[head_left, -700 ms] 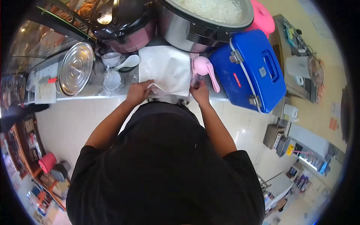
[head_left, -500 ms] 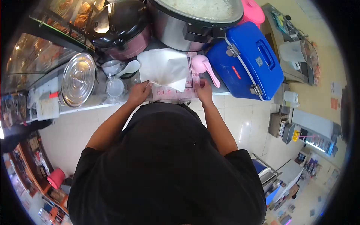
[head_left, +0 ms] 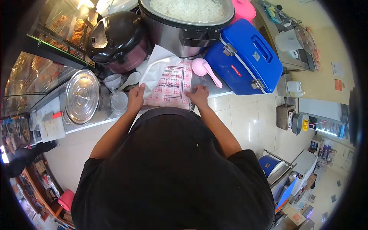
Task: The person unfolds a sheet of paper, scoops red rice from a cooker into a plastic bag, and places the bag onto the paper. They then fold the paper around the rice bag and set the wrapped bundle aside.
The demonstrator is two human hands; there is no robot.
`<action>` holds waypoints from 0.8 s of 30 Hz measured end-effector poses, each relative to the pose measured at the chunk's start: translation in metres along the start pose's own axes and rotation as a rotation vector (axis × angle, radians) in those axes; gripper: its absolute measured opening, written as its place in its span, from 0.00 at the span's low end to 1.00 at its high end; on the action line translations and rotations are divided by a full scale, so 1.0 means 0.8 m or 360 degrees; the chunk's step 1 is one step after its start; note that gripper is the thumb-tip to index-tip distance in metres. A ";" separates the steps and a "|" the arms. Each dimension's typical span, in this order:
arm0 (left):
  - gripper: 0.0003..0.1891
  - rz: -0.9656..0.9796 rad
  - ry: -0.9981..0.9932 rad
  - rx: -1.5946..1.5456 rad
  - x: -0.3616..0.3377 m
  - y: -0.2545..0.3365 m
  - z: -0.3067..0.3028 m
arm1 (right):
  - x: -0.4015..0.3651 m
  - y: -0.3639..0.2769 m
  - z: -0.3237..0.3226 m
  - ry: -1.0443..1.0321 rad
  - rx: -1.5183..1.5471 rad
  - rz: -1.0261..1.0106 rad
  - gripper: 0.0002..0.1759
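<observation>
My left hand (head_left: 135, 97) pinches the near left edge of a white paper sheet (head_left: 154, 73), which is lifted and curled over. Under it lies a stack of pink-and-white wrapping paper (head_left: 169, 86) printed with red lettering, at the counter's near edge. At the right edge of that stack rests my right hand (head_left: 199, 96), thumb and fingers apart, with the thumb touching the printed paper. Just beyond my right hand is a pink scoop (head_left: 207, 71). A white spoon (head_left: 131, 79) lies to the left of the paper, partly behind the sheet.
A large cooker full of rice (head_left: 188, 9) stands behind the paper, with a dark lidded rice cooker (head_left: 119, 40) to its left. A blue cooler box (head_left: 249, 57) is at the right. On the left are a lidded steel pot (head_left: 81, 97) and a glass food display (head_left: 38, 73).
The white sheet has been drawn left and folded up, baring the printed paper. My left hand has moved slightly left and nearer; my right hand has shifted left onto the printed stack.
</observation>
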State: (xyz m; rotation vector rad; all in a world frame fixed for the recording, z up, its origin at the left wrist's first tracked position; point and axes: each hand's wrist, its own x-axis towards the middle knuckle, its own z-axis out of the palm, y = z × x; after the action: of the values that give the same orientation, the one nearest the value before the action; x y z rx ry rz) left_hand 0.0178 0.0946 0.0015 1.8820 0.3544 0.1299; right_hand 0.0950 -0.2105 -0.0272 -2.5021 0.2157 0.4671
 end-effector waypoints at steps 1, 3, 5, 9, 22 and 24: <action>0.24 -0.0022 -0.0010 0.0034 0.003 -0.012 -0.005 | -0.009 -0.008 0.003 0.0045 0.0080 0.0022 0.45; 0.24 -0.0057 -0.0004 0.0004 0.004 -0.021 -0.009 | -0.019 -0.022 0.009 -0.0007 0.0187 0.0012 0.53; 0.24 -0.0069 0.0025 -0.0131 0.000 -0.011 -0.007 | -0.021 -0.030 0.025 0.0038 0.0182 -0.0016 0.55; 0.24 -0.0012 0.0000 -0.0189 -0.007 -0.004 -0.001 | -0.010 -0.044 0.027 -0.0221 0.0763 0.0209 0.50; 0.14 0.0747 -0.0318 0.0912 -0.026 0.036 -0.035 | -0.017 -0.046 -0.053 0.0064 0.0665 -0.0491 0.13; 0.17 0.0992 -0.0414 0.1033 -0.032 0.027 -0.032 | -0.033 -0.039 -0.136 -0.0013 0.0540 -0.0347 0.13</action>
State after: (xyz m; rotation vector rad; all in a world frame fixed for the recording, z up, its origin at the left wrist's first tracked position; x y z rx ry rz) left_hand -0.0089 0.1035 0.0328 2.5652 -0.4351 0.1997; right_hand 0.1091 -0.2456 0.0832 -2.1601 0.0146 0.3209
